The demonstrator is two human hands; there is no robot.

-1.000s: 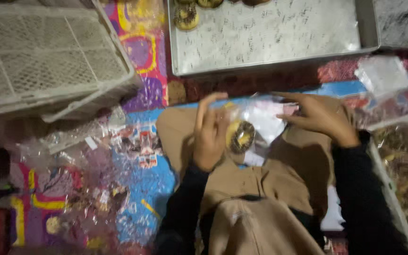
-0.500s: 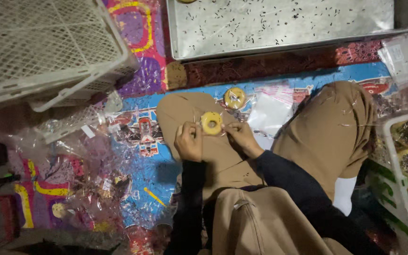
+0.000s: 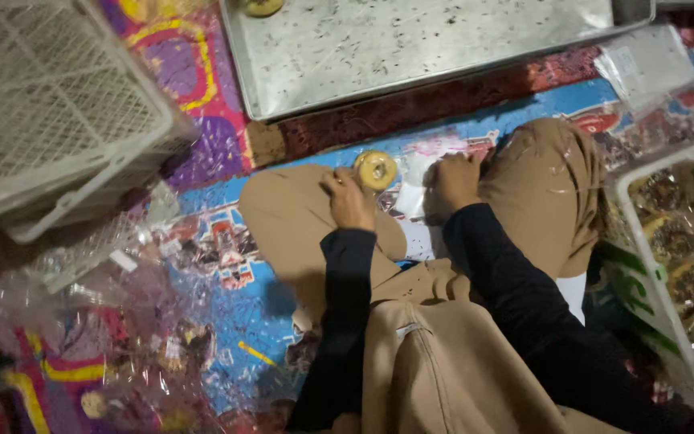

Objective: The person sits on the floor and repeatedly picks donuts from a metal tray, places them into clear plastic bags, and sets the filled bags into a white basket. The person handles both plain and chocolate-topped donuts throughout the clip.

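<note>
The person wears a dark, nearly black top with long sleeves that reach to both wrists, so the left hand (image 3: 349, 201) and the right hand (image 3: 453, 182) are bare, with no gloves. The trousers (image 3: 548, 193) are light brown, of a plain cloth, and some small white threads or crumbs stick on the cloth of the right knee. Over the lap lies more cloth of the same brown colour, with a seam and a small pale tag.
</note>
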